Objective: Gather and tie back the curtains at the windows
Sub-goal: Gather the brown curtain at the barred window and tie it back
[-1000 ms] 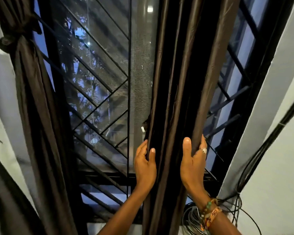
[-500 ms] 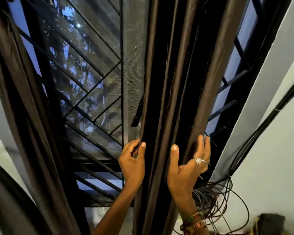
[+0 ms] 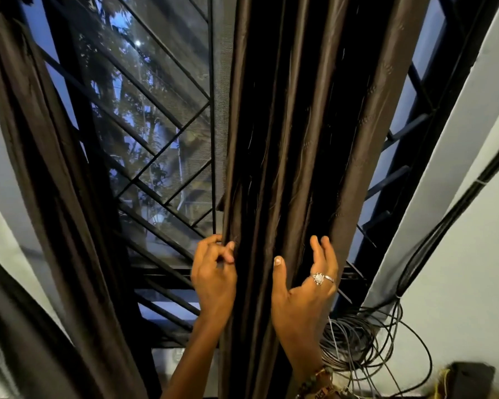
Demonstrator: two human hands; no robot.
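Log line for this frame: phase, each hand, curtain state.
phase: gathering | left hand: pinches curtain edge | right hand: holds folds | tied: not yet

Barred window (image 3: 156, 133), brown curtain (image 3: 300, 139) hanging before it

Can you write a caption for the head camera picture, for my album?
Left hand and right hand hold the curtain at the barred window, beside coiled cables.
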